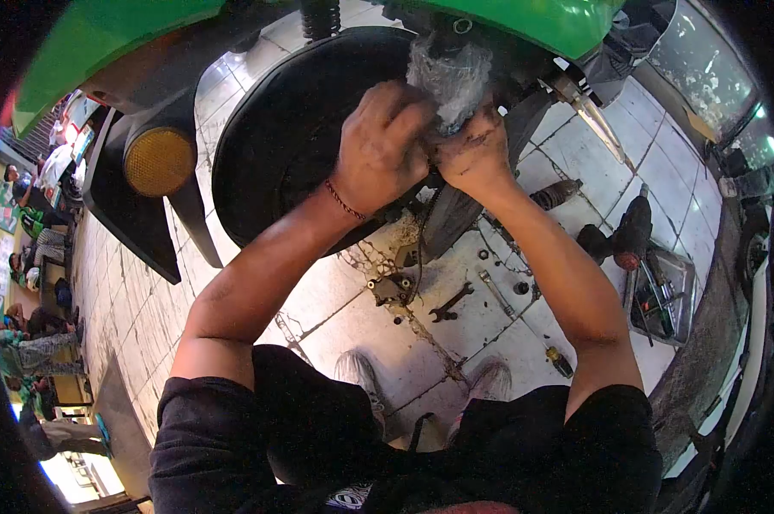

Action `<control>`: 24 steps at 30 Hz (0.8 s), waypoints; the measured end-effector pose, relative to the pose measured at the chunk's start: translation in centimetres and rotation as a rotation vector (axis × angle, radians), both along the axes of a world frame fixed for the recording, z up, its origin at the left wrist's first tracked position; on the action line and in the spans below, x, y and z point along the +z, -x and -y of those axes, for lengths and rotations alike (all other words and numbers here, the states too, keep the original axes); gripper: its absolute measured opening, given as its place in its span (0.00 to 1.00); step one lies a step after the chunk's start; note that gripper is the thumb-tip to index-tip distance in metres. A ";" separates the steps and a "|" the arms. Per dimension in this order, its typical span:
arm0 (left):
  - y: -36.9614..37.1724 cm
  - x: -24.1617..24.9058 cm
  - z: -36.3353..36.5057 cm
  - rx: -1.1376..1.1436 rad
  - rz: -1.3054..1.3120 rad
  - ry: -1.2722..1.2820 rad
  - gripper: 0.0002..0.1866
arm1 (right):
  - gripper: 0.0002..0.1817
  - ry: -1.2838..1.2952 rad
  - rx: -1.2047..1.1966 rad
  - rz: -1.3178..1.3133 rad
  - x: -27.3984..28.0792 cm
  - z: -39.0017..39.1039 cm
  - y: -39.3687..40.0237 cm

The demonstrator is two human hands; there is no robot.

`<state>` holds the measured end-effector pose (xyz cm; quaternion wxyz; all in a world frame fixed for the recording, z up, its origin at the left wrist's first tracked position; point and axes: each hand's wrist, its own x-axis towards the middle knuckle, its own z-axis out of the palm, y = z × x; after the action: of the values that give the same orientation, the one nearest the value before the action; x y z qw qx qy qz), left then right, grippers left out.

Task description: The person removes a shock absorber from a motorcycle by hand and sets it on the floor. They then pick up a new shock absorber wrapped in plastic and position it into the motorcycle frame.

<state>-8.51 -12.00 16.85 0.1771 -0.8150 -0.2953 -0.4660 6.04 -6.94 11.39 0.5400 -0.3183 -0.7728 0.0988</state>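
Both of my hands meet under the green-panelled motorbike, just below a part wrapped in clear plastic (451, 73). My left hand (382, 146) is closed, its fingers curled in beside the plastic, with a braided bracelet at the wrist. Close against it, my right hand (474, 152) is closed too, thumb and fingers pinched at the lower end of the wrapped part. Whatever lies between my fingers is hidden. A large round black cover (292, 137) is left of my hands, and the dark tyre (451, 223) runs below them.
On the tiled floor lie an open-ended wrench (453, 302), a greasy metal part (391, 289), a screwdriver (560, 361) and small loose pieces. At right are a dark power tool (633, 227) and a tool tray (687, 278). A mudguard with amber reflector (160, 161) hangs left. People sit far left.
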 end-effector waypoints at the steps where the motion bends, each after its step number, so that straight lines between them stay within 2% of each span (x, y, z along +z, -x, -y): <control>1: 0.2 0.0 0.1 0.000 -0.001 -0.001 0.24 | 0.34 -0.028 -0.031 0.029 0.1 0.0 0.0; 3: 0.2 1.0 0.6 0.027 -0.113 -0.044 0.17 | 0.44 -0.062 -0.062 0.061 0.2 0.0 0.1; 4: 0.4 1.7 0.8 0.027 -0.110 -0.047 0.17 | 0.45 0.013 -0.020 0.009 0.1 0.1 0.3; 5: 0.5 2.6 0.8 0.036 -0.103 -0.063 0.12 | 0.46 0.088 0.019 -0.043 0.3 0.3 0.3; 7: 0.5 3.2 0.2 0.040 -0.102 -0.082 0.09 | 0.48 0.049 0.031 -0.021 0.9 0.7 -0.3; 9: 0.5 3.5 -0.4 -0.122 0.608 0.692 0.11 | 0.49 0.014 0.050 -0.008 1.1 0.9 -0.1; 11: -0.3 3.6 -0.4 -0.009 0.498 0.699 0.18 | 0.36 0.023 -0.011 0.019 0.7 0.6 0.0; 12: -0.7 3.3 -1.6 -0.132 0.477 0.494 0.22 | 0.36 0.022 -0.011 0.020 0.2 0.2 -0.2; 13: -0.9 3.0 -2.2 -0.254 0.452 0.292 0.26 | 0.39 0.017 0.142 -0.153 -0.5 -0.2 -0.6; 14: -0.6 3.9 -1.5 -0.111 0.237 0.234 0.36 | 0.40 0.016 0.215 -0.239 0.0 0.1 -0.7; 15: -0.5 3.4 -1.9 -0.112 0.240 0.234 0.36 | 0.42 0.013 0.290 -0.324 0.5 0.5 -0.9; 16: -0.2 2.6 -2.5 -0.146 0.329 0.390 0.37 | 0.45 0.237 0.472 -0.588 1.1 1.1 -1.3; 17: 0.0 2.1 -2.8 -0.177 0.420 0.544 0.39 | 0.47 0.357 0.569 -0.709 2.2 1.4 -1.4; 18: 0.0 1.9 -2.7 -0.173 0.427 0.542 0.39 | 0.49 0.473 0.656 -0.843 3.3 1.8 -1.5; 20: -0.5 1.3 -2.5 -0.199 0.389 0.340 0.42 | 0.29 -0.242 0.093 -0.165 4.8 1.6 -1.5; 23: -1.1 0.4 -2.5 -0.153 0.467 0.266 0.42 | 0.17 -0.334 -0.034 -0.152 6.3 3.1 -0.1; 24: -1.4 0.6 -2.2 -0.155 0.448 0.263 0.42 | 0.18 -0.034 0.089 -0.416 5.8 3.0 0.3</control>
<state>-7.13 -9.83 17.48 -0.0362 -0.7275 -0.3221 -0.6047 5.73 -9.95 17.18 0.6883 -0.2476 -0.6595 0.1729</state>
